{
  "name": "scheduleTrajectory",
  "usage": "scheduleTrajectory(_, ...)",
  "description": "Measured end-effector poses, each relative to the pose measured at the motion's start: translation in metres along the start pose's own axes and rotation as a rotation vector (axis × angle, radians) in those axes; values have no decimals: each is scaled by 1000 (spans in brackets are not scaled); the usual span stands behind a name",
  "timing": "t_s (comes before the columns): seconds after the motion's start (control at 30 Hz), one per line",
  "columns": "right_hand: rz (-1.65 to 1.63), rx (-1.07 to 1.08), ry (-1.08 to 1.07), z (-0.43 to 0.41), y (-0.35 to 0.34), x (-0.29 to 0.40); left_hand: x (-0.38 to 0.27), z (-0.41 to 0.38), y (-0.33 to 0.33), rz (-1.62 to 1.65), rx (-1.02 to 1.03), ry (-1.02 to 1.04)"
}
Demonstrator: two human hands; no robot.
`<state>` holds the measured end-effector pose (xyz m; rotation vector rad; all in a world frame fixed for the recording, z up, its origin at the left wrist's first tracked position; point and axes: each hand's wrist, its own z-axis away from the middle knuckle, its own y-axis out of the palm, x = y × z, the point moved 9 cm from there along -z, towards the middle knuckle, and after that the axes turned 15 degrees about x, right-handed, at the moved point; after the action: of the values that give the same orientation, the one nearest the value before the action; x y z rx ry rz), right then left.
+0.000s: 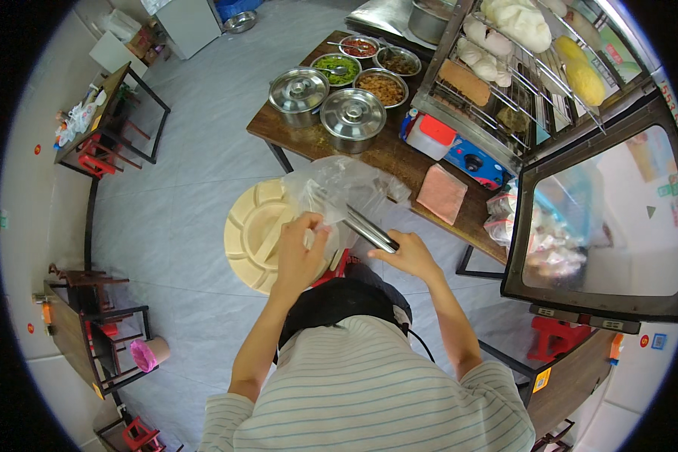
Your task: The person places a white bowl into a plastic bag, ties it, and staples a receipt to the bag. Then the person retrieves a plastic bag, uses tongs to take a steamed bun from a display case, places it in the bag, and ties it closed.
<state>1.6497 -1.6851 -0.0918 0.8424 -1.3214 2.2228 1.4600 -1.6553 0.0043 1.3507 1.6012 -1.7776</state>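
Note:
My right hand [411, 257] grips the end of a pair of metal tongs [373, 230], which slants up and left. The far end of the tongs reaches behind or into a clear plastic bag [347, 178], and its tips are blurred by the film. With thumb and fingers, my left hand [300, 248] pinches the bag's near edge. Whether the bag holds anything is hard to see. Below my left hand is a round cream-coloured lid [246, 248] with a ridged rim and a raised bar handle.
Lidded steel pots [353, 121] and bowls of chopped fillings [380, 88] crowd the wooden table [395, 161], beside a pink cloth [442, 194]. At right, a food warmer's glass door [604, 220] hangs open, with buns [517, 25] on its racks. A pink-lined bin [158, 350] stands left.

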Motion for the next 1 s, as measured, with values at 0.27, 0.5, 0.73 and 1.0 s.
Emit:
scheduleTrajectory(0.27,-139,220,279,66,-29,-21,43,-32,-3,626,-23,-38)
scheduleTrajectory(0.5,-161,-226,136,137,-125,-5,37,-42,6,734,31,-55)
scheduleTrajectory(0.73,56,-975,280,204,-233,58,30,-24,49,722,172,-95)
scheduleTrajectory(1.0,-1099,-359,-145,154,-254,24,23,-7,64,813,262,-105)
